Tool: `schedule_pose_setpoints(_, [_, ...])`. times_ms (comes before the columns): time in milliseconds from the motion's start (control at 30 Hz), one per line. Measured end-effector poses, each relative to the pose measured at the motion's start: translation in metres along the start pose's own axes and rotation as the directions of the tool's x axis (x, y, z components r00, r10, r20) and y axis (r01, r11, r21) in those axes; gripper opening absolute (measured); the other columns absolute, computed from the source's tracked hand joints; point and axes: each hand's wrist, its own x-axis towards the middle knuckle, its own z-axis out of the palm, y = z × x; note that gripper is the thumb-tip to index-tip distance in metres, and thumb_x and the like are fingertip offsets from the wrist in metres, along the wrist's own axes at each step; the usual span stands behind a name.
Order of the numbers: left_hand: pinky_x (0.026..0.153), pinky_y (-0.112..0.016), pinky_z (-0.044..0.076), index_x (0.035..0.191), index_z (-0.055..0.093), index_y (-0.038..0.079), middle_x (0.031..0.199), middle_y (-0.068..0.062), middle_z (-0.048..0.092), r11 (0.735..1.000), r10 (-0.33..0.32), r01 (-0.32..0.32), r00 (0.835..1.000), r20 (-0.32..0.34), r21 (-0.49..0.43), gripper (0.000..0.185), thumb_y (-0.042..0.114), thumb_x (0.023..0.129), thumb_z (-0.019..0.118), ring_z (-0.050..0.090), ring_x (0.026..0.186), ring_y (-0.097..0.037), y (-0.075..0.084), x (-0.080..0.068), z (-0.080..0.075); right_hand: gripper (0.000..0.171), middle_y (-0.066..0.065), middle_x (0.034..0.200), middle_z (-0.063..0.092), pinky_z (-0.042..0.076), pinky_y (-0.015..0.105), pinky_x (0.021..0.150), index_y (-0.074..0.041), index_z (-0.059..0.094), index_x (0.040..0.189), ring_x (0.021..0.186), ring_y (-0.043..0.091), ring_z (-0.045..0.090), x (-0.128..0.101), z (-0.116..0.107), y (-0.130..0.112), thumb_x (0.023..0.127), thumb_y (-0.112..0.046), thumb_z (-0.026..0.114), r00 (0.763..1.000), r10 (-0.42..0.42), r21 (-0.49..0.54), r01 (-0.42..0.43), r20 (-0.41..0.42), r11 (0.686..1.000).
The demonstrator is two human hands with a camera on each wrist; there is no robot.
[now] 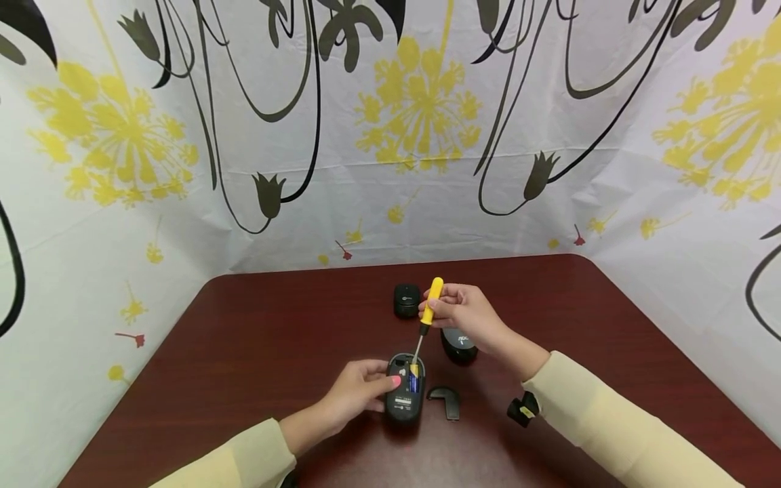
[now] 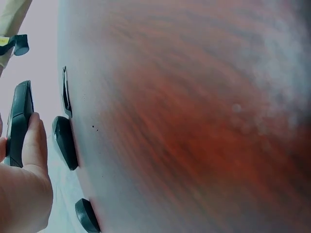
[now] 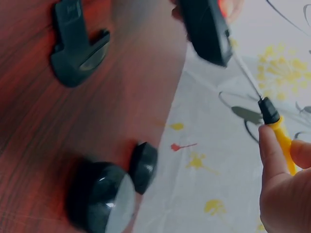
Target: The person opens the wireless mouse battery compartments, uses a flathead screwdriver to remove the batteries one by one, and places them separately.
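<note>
Mouse [image 1: 405,393]: upturned on table [image 1: 244,352], battery bay open, steadied by left hand [image 1: 356,393] grasping its side. Screwdriver [image 1: 427,318]: yellow handle pinched in right hand [image 1: 466,312], tip in bay. Cover [image 1: 445,400]: beside mouse.

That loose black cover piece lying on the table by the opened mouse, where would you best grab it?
Probably from above, pinching the two long side edges of the battery cover. It lies flat on the table with clear wood around it, just right of the upturned mouse that the left hand holds. Its thin, curved shell gives no handle, so the narrow sides seem the surest hold.
</note>
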Motion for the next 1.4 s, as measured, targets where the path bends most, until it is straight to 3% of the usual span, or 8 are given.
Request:
schedule_pose_setpoints(333, [0.069,-0.038,0.058,0.128,0.055,-0.011,0.107,-0.016,0.068,1.000,-0.004,0.004,1.000,0.018,-0.028,0.047,0.017,0.092,0.068,0.068,0.094,-0.024,-0.001,0.000,0.001,0.031,0.026,0.114,0.064,0.052,0.040,0.089,0.013,0.053,0.122,0.097,0.022,0.068,0.017,-0.011,0.020,0.100,-0.010,0.053,0.981,0.191,0.078,-0.194,0.039,0.978])
schedule_pose_setpoints(733, [0.068,-0.037,0.058,0.128,0.056,-0.010,0.106,-0.016,0.069,0.999,0.006,-0.004,1.000,0.025,-0.046,0.046,0.018,0.093,0.067,0.069,0.085,-0.024,0.001,-0.002,0.002,0.033,0.018,0.102,0.069,0.050,0.040,0.091,0.014,0.052,0.122,0.087,0.019,0.069,0.025,-0.011,0.028,0.100,-0.010,0.054,0.956,0.290,0.160,-0.292,0.034,0.943])
schedule_pose_setpoints(933, [0.069,-0.038,0.058,0.126,0.057,-0.010,0.107,-0.016,0.069,0.999,0.001,0.000,1.000,0.027,-0.040,0.045,0.018,0.093,0.067,0.069,0.086,-0.023,0.001,-0.002,0.003,0.030,0.016,0.097,0.070,0.055,0.035,0.082,0.014,0.051,0.121,0.085,0.020,0.069,0.026,-0.011,0.029,0.101,-0.009,0.053,0.950,0.310,0.177,-0.311,0.033,0.934])
schedule_pose_setpoints(1200, [0.069,-0.038,0.059,0.126,0.057,-0.010,0.107,-0.016,0.069,0.999,-0.007,0.009,0.999,0.042,-0.052,0.044,0.019,0.094,0.066,0.069,0.086,-0.023,0.000,-0.001,0.003,0.037,0.023,0.104,0.068,0.056,0.032,0.080,0.019,0.045,0.128,0.084,0.019,0.070,0.028,-0.012,0.033,0.101,-0.006,0.050,0.949,0.313,0.189,-0.316,0.045,0.930])
schedule_pose_setpoints(1400, [0.069,-0.037,0.059,0.127,0.057,-0.010,0.106,-0.015,0.069,0.999,-0.025,0.026,0.999,0.035,-0.046,0.045,0.020,0.094,0.066,0.069,0.085,-0.023,0.001,-0.001,0.001,0.032,0.026,0.113,0.064,0.053,0.037,0.086,0.014,0.050,0.124,0.092,0.021,0.069,0.024,-0.011,0.028,0.100,-0.008,0.053,0.966,0.259,0.178,-0.259,0.024,0.949])
